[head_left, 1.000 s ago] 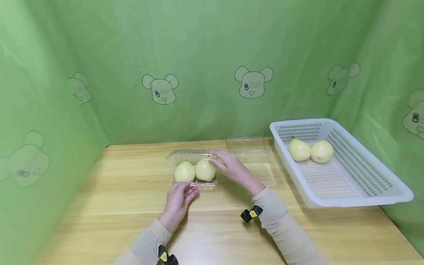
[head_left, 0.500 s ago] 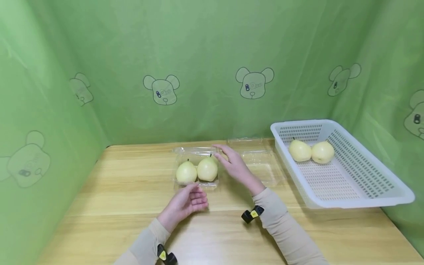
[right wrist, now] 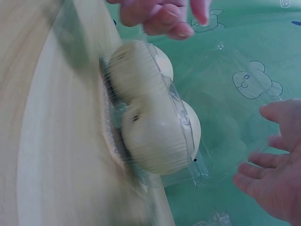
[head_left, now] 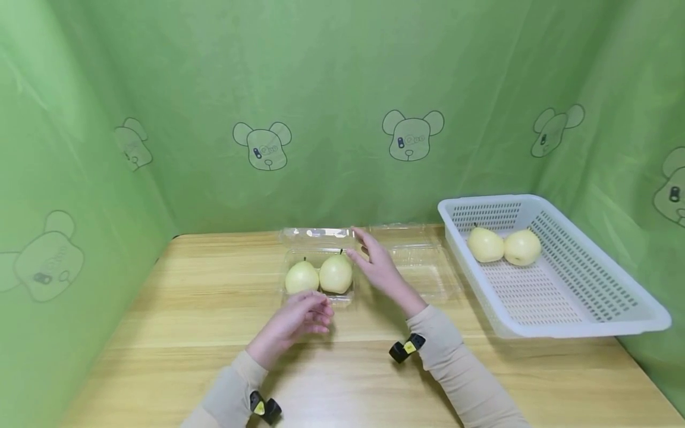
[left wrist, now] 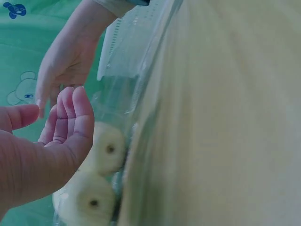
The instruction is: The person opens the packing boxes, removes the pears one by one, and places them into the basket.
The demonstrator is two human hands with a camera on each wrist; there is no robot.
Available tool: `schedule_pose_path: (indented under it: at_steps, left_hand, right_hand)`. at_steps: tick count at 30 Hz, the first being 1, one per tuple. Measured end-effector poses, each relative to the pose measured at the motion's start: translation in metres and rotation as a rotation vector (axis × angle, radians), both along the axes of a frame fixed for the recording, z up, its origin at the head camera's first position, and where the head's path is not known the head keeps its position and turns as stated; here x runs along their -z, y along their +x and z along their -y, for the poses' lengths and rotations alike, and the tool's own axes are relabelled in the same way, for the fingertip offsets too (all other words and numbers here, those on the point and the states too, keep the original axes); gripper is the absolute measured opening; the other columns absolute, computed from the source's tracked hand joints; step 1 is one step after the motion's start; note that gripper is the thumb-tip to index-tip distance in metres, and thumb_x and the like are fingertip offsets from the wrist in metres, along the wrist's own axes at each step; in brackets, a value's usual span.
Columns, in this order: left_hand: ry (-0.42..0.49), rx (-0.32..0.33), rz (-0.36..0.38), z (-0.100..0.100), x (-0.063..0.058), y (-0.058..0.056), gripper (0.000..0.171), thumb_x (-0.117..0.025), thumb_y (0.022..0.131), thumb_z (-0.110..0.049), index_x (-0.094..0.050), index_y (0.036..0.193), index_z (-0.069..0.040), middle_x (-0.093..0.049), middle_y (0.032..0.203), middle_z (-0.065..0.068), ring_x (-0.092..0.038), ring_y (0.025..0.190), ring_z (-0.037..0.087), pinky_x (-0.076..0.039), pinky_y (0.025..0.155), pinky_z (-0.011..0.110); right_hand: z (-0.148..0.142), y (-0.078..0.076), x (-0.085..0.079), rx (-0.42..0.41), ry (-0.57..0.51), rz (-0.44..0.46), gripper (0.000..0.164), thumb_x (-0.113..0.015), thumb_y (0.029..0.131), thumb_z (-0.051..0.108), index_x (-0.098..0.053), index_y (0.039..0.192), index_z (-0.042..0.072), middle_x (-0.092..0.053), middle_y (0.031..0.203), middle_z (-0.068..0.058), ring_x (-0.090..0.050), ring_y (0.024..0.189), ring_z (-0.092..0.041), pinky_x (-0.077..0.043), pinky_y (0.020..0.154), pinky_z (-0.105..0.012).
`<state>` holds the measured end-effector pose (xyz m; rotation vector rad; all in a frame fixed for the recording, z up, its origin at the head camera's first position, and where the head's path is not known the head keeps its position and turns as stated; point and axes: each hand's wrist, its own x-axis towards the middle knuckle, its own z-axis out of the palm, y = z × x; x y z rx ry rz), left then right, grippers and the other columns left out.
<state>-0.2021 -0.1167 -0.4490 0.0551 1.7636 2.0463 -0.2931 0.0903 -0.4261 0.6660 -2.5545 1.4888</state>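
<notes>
Two pale yellow pears [head_left: 302,278] [head_left: 336,274] sit side by side in a clear plastic clamshell box [head_left: 341,300], whose lid [head_left: 319,238] is raised at the back. In front of the box my left hand [head_left: 297,318] hovers with loosely bent fingers and grips nothing; in the left wrist view the same hand [left wrist: 56,155] has a gap between thumb and fingers. By the lid's right side is my right hand [head_left: 379,267], fingers extended. In the right wrist view this hand [right wrist: 277,165] is spread beside the lid; contact is unclear.
A second clear clamshell box [head_left: 425,276] lies with its lid up, right of the first. Farther right, a white slotted basket [head_left: 583,327] holds two more pears [head_left: 485,245] [head_left: 522,247]. Green curtains [head_left: 332,196] close off the back and sides.
The lid has swung up and back, away from the pears. My left hand has let go of the box's front edge and drawn slightly toward me. My right hand has moved slightly back and right.
</notes>
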Motion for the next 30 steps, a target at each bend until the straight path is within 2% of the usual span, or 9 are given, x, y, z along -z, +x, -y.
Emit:
schedule_pose_path:
  at_steps: [5,11,15,18,20,23,30]
  left_hand:
    - [-0.045,-0.092,-0.084,0.007,-0.011,-0.003,0.029,-0.051,0.098,-0.021,-0.056,0.111,0.004,-0.066,0.085,-0.001,-0.062,0.073,0.011,-0.057,0.071,0.025]
    - [-0.053,-0.310,-0.222,0.021,-0.019,-0.010,0.026,-0.051,0.098,-0.015,-0.055,0.113,0.005,-0.067,0.088,0.001,-0.063,0.077,0.012,-0.057,0.075,0.028]
    - [-0.185,-0.446,-0.343,0.034,-0.021,-0.016,0.024,-0.052,0.097,-0.013,-0.059,0.114,0.003,-0.067,0.105,0.010,-0.061,0.096,0.014,-0.054,0.090,0.035]
    - [-0.295,-0.504,-0.402,0.045,-0.018,-0.020,0.028,-0.054,0.097,-0.014,-0.060,0.120,0.000,-0.061,0.125,0.015,-0.055,0.116,0.021,-0.047,0.101,0.040]
    - [-0.335,-0.516,-0.406,0.051,-0.016,-0.023,0.031,-0.055,0.096,-0.015,-0.059,0.125,-0.003,-0.055,0.136,0.015,-0.049,0.127,0.027,-0.043,0.107,0.044]
    - [-0.374,-0.477,-0.390,0.058,-0.012,-0.026,0.039,-0.056,0.095,-0.014,-0.055,0.134,-0.006,-0.044,0.149,0.015,-0.039,0.139,0.036,-0.038,0.113,0.051]
    - [-0.512,-0.339,-0.374,0.065,-0.004,-0.033,0.054,-0.053,0.097,-0.015,-0.038,0.149,-0.009,-0.030,0.159,0.014,-0.023,0.149,0.033,-0.025,0.121,0.052]
  right_hand:
    - [0.003,-0.001,0.004,0.013,-0.025,0.019,0.064,-0.056,0.097,0.028,-0.028,0.153,0.010,-0.031,0.157,-0.018,-0.036,0.142,-0.038,-0.035,0.116,-0.051]
    - [0.006,0.000,0.007,0.025,-0.065,0.044,0.069,-0.057,0.097,0.025,-0.023,0.154,0.008,-0.028,0.158,-0.020,-0.033,0.144,-0.038,-0.034,0.116,-0.053]
    - [0.009,0.001,0.007,0.034,-0.096,0.066,0.071,-0.058,0.097,0.024,-0.020,0.155,0.008,-0.027,0.159,-0.019,-0.031,0.145,-0.037,-0.032,0.118,-0.052]
    - [0.011,0.001,0.009,0.042,-0.113,0.082,0.072,-0.058,0.097,0.022,-0.019,0.155,0.008,-0.026,0.159,-0.019,-0.029,0.146,-0.036,-0.030,0.118,-0.053]
    - [0.012,0.002,0.010,0.048,-0.118,0.088,0.072,-0.058,0.097,0.022,-0.018,0.155,0.009,-0.025,0.159,-0.018,-0.028,0.146,-0.036,-0.029,0.119,-0.053]
    - [0.012,0.002,0.012,0.049,-0.122,0.091,0.072,-0.057,0.097,0.021,-0.017,0.155,0.007,-0.024,0.160,-0.019,-0.027,0.147,-0.037,-0.028,0.119,-0.054]
    - [0.013,0.002,0.014,0.052,-0.116,0.105,0.075,-0.058,0.097,0.020,-0.014,0.156,0.009,-0.021,0.161,-0.020,-0.025,0.147,-0.038,-0.027,0.119,-0.055]
